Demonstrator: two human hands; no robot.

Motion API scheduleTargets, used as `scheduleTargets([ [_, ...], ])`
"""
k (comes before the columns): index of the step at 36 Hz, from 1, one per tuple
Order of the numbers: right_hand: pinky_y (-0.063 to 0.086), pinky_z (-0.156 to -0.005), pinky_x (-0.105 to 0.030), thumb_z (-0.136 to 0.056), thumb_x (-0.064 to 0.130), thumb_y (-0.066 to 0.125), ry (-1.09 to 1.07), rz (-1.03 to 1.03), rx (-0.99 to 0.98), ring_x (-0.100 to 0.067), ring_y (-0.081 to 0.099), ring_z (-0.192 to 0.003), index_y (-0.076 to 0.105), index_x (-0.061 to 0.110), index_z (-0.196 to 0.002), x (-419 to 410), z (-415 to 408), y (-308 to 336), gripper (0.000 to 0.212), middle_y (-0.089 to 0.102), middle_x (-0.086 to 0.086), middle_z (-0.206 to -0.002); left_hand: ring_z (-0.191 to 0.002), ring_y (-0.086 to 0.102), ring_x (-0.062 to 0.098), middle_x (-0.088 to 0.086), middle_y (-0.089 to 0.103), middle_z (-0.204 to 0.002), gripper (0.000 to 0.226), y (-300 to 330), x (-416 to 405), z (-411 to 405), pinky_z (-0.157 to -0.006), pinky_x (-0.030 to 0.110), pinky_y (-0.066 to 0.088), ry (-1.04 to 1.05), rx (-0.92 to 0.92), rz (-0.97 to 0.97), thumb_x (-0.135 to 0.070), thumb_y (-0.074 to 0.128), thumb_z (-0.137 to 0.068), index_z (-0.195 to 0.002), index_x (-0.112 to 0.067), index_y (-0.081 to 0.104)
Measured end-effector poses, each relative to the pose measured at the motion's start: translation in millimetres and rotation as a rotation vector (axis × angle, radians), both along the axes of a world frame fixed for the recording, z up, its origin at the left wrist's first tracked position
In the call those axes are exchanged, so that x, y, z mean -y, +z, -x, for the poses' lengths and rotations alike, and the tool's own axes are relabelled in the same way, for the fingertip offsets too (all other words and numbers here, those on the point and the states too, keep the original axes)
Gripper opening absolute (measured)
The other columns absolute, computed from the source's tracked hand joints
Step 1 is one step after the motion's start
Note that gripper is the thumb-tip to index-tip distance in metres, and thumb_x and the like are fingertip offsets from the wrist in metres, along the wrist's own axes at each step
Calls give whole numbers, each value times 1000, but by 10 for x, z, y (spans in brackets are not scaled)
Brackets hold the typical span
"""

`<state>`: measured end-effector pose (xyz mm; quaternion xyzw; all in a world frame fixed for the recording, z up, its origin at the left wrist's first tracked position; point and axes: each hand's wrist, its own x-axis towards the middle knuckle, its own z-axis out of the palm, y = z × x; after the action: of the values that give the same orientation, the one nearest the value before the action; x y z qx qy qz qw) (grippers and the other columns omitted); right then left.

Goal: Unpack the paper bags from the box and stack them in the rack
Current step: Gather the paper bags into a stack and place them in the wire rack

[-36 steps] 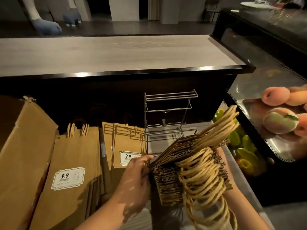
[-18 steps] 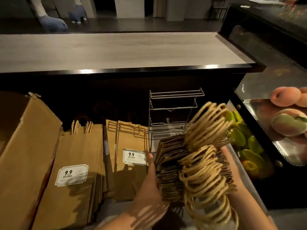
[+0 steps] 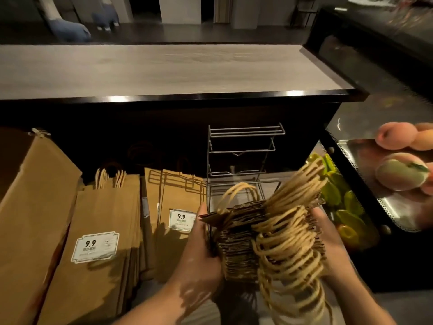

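A thick bundle of folded brown paper bags (image 3: 241,240) with many twine handles (image 3: 290,233) is held between both my hands just in front of an empty grey wire rack (image 3: 243,151). My left hand (image 3: 199,249) presses the bundle's left side, thumb near its top edge. The bundle's right side rests against my right hand (image 3: 328,238), which is partly hidden behind the handles. One bag at the top left of the bundle lifts away, its handle looped up. A brown cardboard box (image 3: 30,207) stands at the far left.
Two stacks of brown paper bags with 9.9 labels (image 3: 103,231) (image 3: 173,202) stand left of the rack under the grey counter (image 3: 164,69). A display case with peaches (image 3: 398,156) and green fruit (image 3: 339,198) is on the right.
The bundle has shifted a little toward the rack. Its upper handles have fanned out to the right and one bag's handle has sprung up at the left. My left hand has slid up the bundle's side.
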<state>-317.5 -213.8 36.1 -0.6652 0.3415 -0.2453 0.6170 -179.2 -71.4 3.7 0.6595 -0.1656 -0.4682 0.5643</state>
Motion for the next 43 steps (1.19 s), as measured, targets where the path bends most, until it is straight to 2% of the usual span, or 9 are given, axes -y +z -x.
scheduleTargets([
  [4, 36, -66, 7, -85, -11, 59, 184, 12, -110, 33, 50, -81, 48, 37, -108, 68, 240, -38, 55, 55, 53, -81, -123, 52, 14, -2, 50, -136, 88, 87, 3, -34, -78, -2, 42, 7, 338, -4, 4, 73, -78, -147, -22, 25],
  [9, 26, -73, 14, -35, 66, 87, 361, 55, -266, 43, 32, -95, 8, 52, -124, 89, 243, 85, 120, 36, 68, -93, -95, 62, -6, -20, 59, -118, 24, 169, 113, -32, -81, 19, 48, -77, 301, 107, -51, 55, -91, -115, -49, 49],
  [13, 39, -75, 5, -47, 43, 91, 261, 146, -85, 23, 55, -97, 39, 33, -120, 63, 48, -30, 90, 67, 26, -103, -116, 53, -8, -15, 53, -131, 99, 162, 184, -18, -97, 17, 45, -153, 226, 234, -19, 85, -69, -143, -41, 22],
  [17, 52, -84, -17, -67, 10, 82, 228, 218, 11, -12, 66, -106, 55, 0, -124, 81, -56, -183, 64, 70, 2, -112, -98, 57, -18, -23, 63, -102, 80, 215, 220, -106, -75, -2, 42, -65, 355, 260, -1, 86, -63, -117, -36, 38],
  [24, 45, -96, -26, -66, 48, 84, 149, 53, -287, -3, 59, -108, 52, 32, -131, 93, 52, -445, 75, 63, 19, -118, -116, 60, 21, 1, 63, -121, 81, 38, 252, -184, -97, 40, 51, -147, 206, 219, -25, 90, -47, -115, -36, 48],
  [28, 41, -87, -5, -66, 26, 84, 81, 195, -132, 15, 51, -109, 25, 42, -142, 32, 3, -341, 98, 49, 44, -116, -114, 55, 1, -7, 50, -129, 96, 103, 208, -197, -92, 17, 50, -182, 404, 180, -11, 89, -62, -132, -34, 28],
  [32, 38, -110, -36, -63, 45, 87, 82, 533, 72, -6, 31, -142, 8, 52, -147, 24, 16, -90, 116, 24, 24, -154, -125, 13, -31, -57, 4, -131, 127, 347, 51, -186, -100, -6, 19, -168, 742, 186, -36, 88, -59, -142, -46, -8],
  [39, 16, -111, -19, -56, 81, 65, 327, 761, -247, 7, 9, -145, 26, 41, -149, 149, -31, 290, 108, 21, 39, -149, -124, -38, -20, -43, -42, -133, 111, 587, 87, -166, -117, 26, -14, -432, 1118, -62, -66, 60, -79, -131, -55, -37],
  [43, 12, -113, -19, -60, 85, 55, 324, 873, -369, 8, 7, -145, 35, 36, -148, 179, -57, 276, 102, 23, 35, -149, -129, -31, -20, -36, -25, -148, 102, 582, 143, -151, -119, 28, -8, -414, 1079, -123, -65, 59, -80, -149, -46, -15],
])
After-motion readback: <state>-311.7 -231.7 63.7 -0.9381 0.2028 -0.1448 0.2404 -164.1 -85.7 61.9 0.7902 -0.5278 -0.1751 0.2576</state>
